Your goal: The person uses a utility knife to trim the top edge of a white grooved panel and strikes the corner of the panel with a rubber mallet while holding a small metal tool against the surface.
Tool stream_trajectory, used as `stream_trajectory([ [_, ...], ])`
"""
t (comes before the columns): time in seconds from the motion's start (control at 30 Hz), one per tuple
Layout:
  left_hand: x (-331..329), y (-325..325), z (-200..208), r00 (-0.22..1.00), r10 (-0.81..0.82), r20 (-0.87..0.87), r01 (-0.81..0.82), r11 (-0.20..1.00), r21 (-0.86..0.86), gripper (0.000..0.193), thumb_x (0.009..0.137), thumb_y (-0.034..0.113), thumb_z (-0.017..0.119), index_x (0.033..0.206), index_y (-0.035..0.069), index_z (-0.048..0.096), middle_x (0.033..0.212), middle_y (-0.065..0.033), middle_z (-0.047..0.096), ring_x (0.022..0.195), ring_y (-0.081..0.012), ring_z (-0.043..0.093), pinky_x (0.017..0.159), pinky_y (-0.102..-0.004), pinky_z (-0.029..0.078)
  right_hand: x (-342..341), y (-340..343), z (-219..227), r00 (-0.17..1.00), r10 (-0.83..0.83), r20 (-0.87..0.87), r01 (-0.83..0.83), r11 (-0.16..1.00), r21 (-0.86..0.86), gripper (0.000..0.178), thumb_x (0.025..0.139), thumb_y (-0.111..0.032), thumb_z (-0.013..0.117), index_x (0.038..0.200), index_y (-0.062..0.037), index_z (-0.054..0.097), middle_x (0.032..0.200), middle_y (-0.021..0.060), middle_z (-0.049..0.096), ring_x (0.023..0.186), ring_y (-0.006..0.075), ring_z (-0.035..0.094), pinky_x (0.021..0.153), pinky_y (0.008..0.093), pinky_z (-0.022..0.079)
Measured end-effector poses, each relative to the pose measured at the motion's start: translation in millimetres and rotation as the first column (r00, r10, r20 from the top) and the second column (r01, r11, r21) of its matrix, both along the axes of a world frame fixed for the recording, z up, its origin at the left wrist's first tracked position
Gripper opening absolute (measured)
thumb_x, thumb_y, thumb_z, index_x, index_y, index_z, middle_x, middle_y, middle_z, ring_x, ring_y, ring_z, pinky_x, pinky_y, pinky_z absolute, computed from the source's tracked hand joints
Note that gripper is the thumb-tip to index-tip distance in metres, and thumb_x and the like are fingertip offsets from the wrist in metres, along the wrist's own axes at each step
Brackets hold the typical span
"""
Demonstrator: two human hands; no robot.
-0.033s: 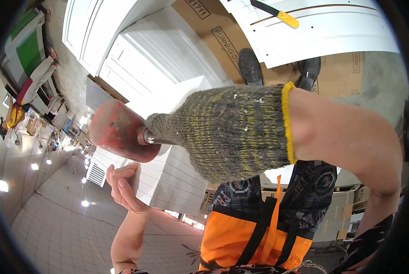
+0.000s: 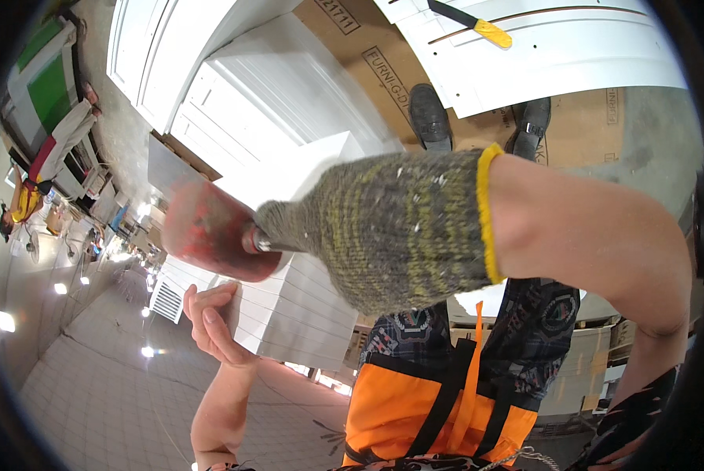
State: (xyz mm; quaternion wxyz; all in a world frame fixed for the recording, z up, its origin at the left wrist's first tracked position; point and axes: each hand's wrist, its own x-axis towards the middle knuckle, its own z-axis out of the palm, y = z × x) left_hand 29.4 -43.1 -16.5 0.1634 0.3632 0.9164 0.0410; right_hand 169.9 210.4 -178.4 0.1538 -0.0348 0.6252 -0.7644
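Note:
My right hand (image 2: 395,235), in a dark grey and yellow knitted glove, is closed round the handle of a mallet with a worn red head (image 2: 214,231). The mallet head is blurred and overlaps the upper edge of a white grooved panel (image 2: 297,314) in the picture. I cannot tell whether the head touches the panel. My bare left hand (image 2: 217,323) is at the panel's left edge, its fingers bent against it. Part of the panel is hidden behind the glove and mallet.
White panelled furniture pieces (image 2: 242,102) stand beyond the mallet. A white board (image 2: 556,67) with a yellow-and-black handled tool (image 2: 489,33) lies on brown cardboard (image 2: 367,59). My black shoes (image 2: 430,118) are beside it. Another person (image 2: 30,196) is far left.
The mallet head and my gloved right hand have shifted slightly, the head a little to the right and blurred. My left hand stays where it was.

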Motion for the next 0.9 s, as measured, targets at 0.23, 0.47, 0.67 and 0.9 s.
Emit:
stream_trajectory([
  [0.23,-17,-1,6,0.861,-0.503,-0.073,0.501,0.864,-0.043,0.059,0.094,0.025,0.059,0.139,-0.002,0.034,0.089,-0.0179,0.062,0.076,-0.0288,0.061,0.092,-0.0588,0.045,52,36,7,0.928,-0.370,-0.046,0.356,0.842,0.405,0.058,0.090,-0.012,0.064,0.144,-0.0034,0.046,0.093,0.0159,0.069,0.061,0.0236,0.066,0.054,0.0370,0.054],
  [0.47,-1,-4,-5,1.000,-0.009,-0.001,0.009,0.999,0.036,0.036,0.100,0.019,0.032,0.086,0.000,0.059,0.081,-0.0112,0.065,0.080,-0.0224,0.059,0.109,-0.0454,0.030,134,120,-72,0.641,-0.673,-0.370,0.332,-0.191,0.924,0.060,0.092,-0.021,0.068,0.147,-0.0109,0.047,0.113,0.0156,0.071,0.072,0.0293,0.070,0.063,0.0388,0.056],
  [0.67,0,2,0,0.999,0.034,0.018,-0.035,0.999,0.031,0.037,0.101,0.019,0.031,0.087,0.000,0.059,0.082,-0.0126,0.065,0.081,-0.0233,0.060,0.109,-0.0468,0.030,143,172,-142,0.671,-0.661,-0.337,0.115,-0.356,0.927,0.047,0.094,-0.030,0.065,0.140,-0.0263,0.056,0.102,0.0117,0.070,0.083,0.0295,0.069,0.071,0.0406,0.057],
  [0.9,-4,-2,3,0.999,0.023,0.036,-0.024,1.000,0.018,0.037,0.101,0.020,0.030,0.092,-0.001,0.059,0.088,-0.0142,0.066,0.083,-0.0249,0.061,0.111,-0.0483,0.028,72,86,-128,0.732,-0.550,-0.402,0.521,0.072,0.850,0.049,0.088,-0.029,0.073,0.132,-0.0121,0.062,0.123,0.0087,0.060,0.111,0.0271,0.059,0.093,0.0408,0.052],
])
